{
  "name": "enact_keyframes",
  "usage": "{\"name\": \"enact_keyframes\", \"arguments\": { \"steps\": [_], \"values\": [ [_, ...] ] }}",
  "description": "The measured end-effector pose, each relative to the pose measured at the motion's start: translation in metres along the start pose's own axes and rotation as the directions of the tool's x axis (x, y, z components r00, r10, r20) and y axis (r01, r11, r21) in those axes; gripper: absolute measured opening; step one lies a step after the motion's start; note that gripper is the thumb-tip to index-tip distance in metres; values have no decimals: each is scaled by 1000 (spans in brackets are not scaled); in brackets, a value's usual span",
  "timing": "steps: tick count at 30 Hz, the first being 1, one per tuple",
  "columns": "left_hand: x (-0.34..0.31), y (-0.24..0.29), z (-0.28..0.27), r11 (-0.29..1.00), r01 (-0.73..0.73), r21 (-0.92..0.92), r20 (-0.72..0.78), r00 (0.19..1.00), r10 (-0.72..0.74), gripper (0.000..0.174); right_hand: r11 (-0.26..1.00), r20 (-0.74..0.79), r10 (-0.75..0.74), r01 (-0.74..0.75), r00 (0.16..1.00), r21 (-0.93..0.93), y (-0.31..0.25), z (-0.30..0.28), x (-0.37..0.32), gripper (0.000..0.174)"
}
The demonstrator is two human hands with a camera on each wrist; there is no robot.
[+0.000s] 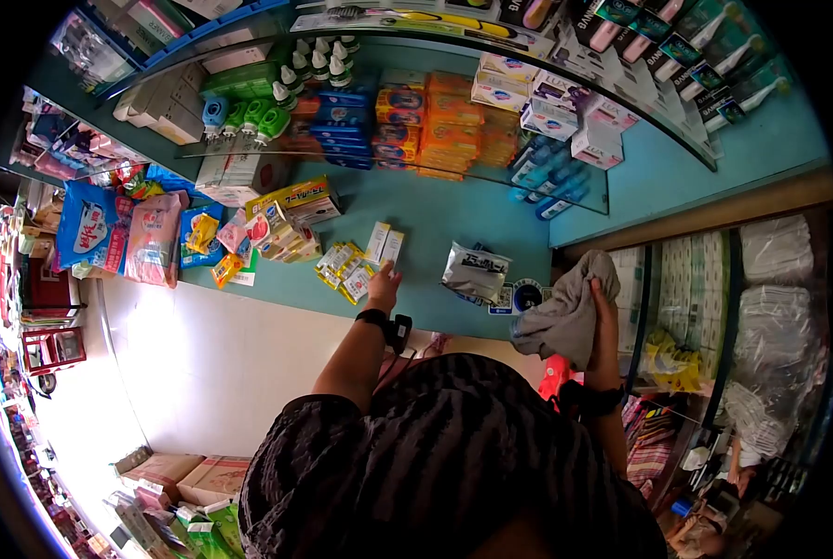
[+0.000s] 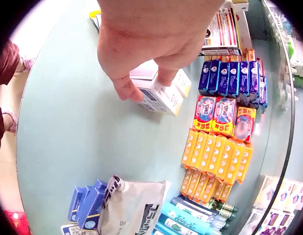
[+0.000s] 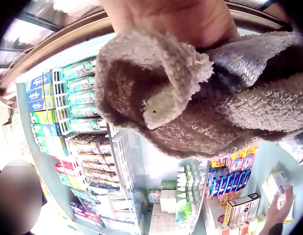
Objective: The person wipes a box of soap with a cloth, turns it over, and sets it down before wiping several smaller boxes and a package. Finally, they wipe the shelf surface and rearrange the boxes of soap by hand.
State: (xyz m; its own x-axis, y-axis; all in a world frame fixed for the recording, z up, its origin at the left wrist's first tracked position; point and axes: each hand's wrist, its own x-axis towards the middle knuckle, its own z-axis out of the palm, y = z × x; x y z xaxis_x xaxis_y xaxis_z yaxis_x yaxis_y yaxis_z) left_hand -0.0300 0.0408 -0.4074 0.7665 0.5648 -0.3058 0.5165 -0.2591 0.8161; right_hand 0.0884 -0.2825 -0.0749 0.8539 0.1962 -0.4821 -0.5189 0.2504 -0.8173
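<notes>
My left hand pinches a small white box between thumb and fingers on the counter; a second white box lies against it. Yellow-and-white packets lie just left of that hand in the head view. On the right, my raised right hand grips a crumpled grey cloth, which hangs over the counter's right end. The cloth fills much of the right wrist view below the palm, and the fingers are mostly hidden there.
On the glass counter a silver-white pouch lies between the hands. Stacked soap packs and bottles stand behind, under a curved glass shelf edge. Bagged goods line the left end.
</notes>
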Motion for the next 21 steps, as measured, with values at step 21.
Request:
{"name": "enact_keyframes", "arguments": {
  "steps": [21],
  "values": [
    [44, 284, -81, 702, 49, -711, 195, 972, 130, 21, 885, 257, -16, -107, 966, 454, -13, -14, 0, 51]
  ]
}}
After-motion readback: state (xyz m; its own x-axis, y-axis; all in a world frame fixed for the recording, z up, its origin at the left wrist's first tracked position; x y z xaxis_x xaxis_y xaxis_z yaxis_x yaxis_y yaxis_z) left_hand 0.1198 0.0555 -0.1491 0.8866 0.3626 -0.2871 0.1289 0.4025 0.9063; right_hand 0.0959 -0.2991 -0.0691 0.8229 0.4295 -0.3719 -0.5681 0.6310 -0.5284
